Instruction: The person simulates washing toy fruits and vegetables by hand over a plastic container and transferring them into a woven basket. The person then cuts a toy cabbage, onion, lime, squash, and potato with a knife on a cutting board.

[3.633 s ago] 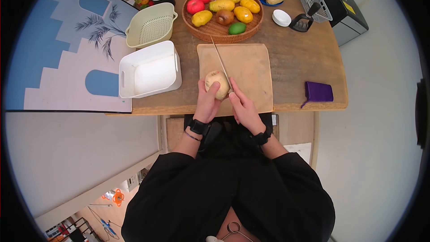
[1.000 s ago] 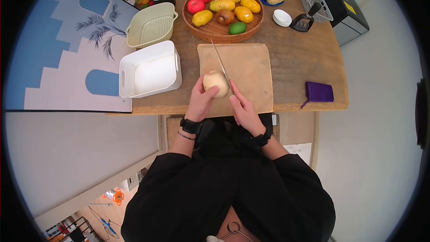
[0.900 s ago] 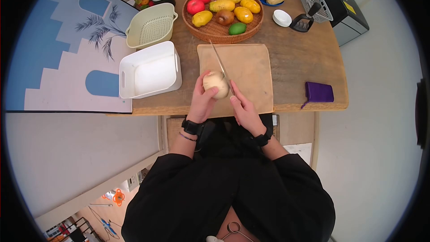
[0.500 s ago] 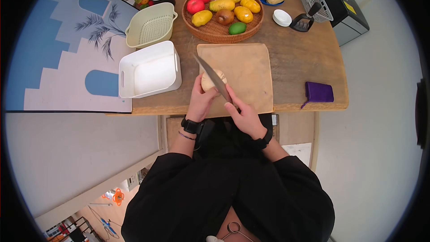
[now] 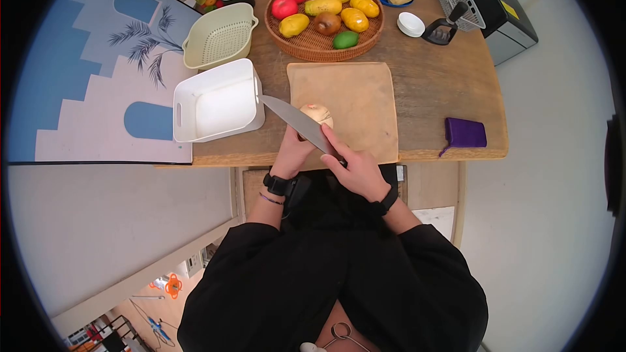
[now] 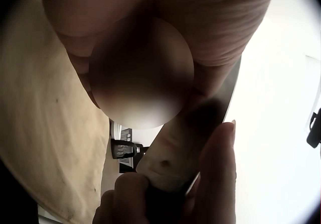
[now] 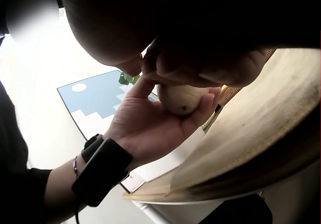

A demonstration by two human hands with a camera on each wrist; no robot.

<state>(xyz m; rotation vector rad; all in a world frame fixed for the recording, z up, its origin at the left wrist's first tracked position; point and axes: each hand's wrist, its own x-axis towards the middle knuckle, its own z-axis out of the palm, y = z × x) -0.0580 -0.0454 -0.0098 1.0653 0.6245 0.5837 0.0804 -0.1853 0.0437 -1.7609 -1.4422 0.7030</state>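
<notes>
My left hand (image 5: 291,155) holds a pale round root vegetable (image 5: 318,114) from below, over the near part of the cutting board (image 5: 365,91). In the right wrist view, its fingers curl up around the vegetable's side. My right hand (image 5: 360,171) grips a large kitchen knife (image 5: 297,117) by its handle. The broad blade slants leftward, overlapping the vegetable's near side and partly hiding my left hand. The knife's tip reaches toward the white bin (image 5: 218,107). In the left wrist view, the blade (image 6: 168,156) passes close under the left hand.
Behind the board stands a wicker basket (image 5: 277,36) of fruits and vegetables. A green colander (image 5: 222,39) sits behind the bin. To the right lie a purple pouch (image 5: 465,133), a white bowl (image 5: 411,25) and a black-handled tool (image 5: 441,31). The table's front edge is close to both hands.
The knife has swung from pointing away to pointing left, its blade now lying broadside across the vegetable's near side. The vegetable has turned in my left hand.
</notes>
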